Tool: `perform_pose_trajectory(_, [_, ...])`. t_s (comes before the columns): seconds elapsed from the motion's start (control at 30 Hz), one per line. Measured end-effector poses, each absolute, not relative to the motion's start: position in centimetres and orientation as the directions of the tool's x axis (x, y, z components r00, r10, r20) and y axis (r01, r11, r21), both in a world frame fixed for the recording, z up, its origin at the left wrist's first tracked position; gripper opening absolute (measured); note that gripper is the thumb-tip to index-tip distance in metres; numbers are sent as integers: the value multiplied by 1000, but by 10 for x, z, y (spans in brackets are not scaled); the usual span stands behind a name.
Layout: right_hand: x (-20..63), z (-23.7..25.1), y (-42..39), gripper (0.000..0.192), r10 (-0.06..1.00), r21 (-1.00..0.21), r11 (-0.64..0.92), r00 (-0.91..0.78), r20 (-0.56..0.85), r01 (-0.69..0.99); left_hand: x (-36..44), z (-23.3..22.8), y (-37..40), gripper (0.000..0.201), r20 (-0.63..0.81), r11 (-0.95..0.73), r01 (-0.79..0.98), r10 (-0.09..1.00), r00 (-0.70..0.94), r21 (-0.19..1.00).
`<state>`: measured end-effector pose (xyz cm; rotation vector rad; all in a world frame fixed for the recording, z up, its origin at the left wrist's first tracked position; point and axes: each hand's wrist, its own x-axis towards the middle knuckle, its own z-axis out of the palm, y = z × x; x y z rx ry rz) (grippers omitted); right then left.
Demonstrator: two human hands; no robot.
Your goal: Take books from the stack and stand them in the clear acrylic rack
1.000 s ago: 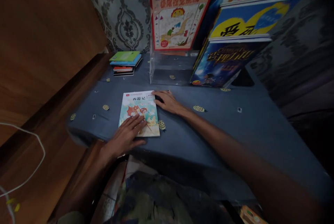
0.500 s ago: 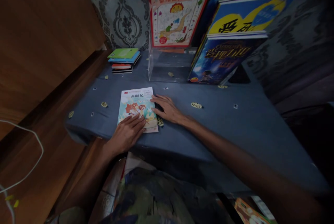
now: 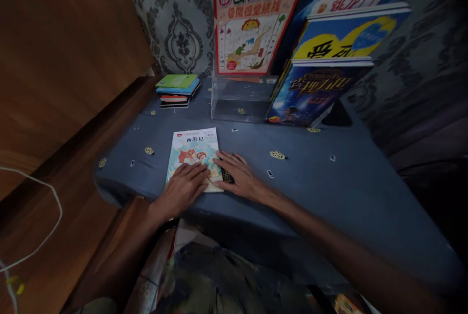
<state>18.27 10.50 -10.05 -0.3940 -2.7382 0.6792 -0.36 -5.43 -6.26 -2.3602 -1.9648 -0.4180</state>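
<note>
A thin paperback book (image 3: 193, 144) with a pale blue illustrated cover lies closed on the blue-grey tablecloth (image 3: 310, 182). My left hand (image 3: 187, 182) rests flat across the lower part of its cover, with the fingers stretched out. At the book's right edge is my right hand (image 3: 241, 177), its fingers extended and the fingertips touching the cover's lower right side. Neither hand is wrapped round the book. The lower left of the cover is hidden beneath my left hand.
A small stack of thin books (image 3: 178, 90) lies at the back left. Behind stand a red-bordered picture book (image 3: 256, 26), a clear acrylic holder (image 3: 237, 109) and several upright books (image 3: 318, 89). A white cable (image 3: 54, 197) hangs at the far left, beside a wooden panel (image 3: 73, 46).
My right hand has slid down along the book's right edge, toward me. My left hand stays on the cover. The whole view has shifted slightly, with things appearing lower.
</note>
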Motion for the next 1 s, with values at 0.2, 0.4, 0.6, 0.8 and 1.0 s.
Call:
perform_pose_trajectory(0.2, [181, -102, 106, 79, 315, -489, 856, -921, 231, 170, -29, -74, 0, 47, 129, -141, 980, 984, 123, 140])
perform_pose_trajectory(0.4, [184, -99, 105, 81, 314, -493, 852, -925, 215, 175, -81, -78, 43, 51, 123, 13, 974, 992, -41, 226])
perform_pose_trajectory(0.6, [176, -91, 110, 80, 310, -469, 859, -937, 162, 203, -105, -97, 23, 56, 236, 257, 909, 910, -342, 327])
perform_pose_trajectory(0.8, [125, -90, 125, 71, 461, -411, 829, -879, 119, 379, -105, -107, 3, 54, 315, 192, 789, 842, -438, 584])
perform_pose_trajectory(1.0, [100, -108, 132, 65, 531, -444, 801, -818, 221, 401, -107, -88, 4, 45, 19, 47, 77, 728, -685, 996])
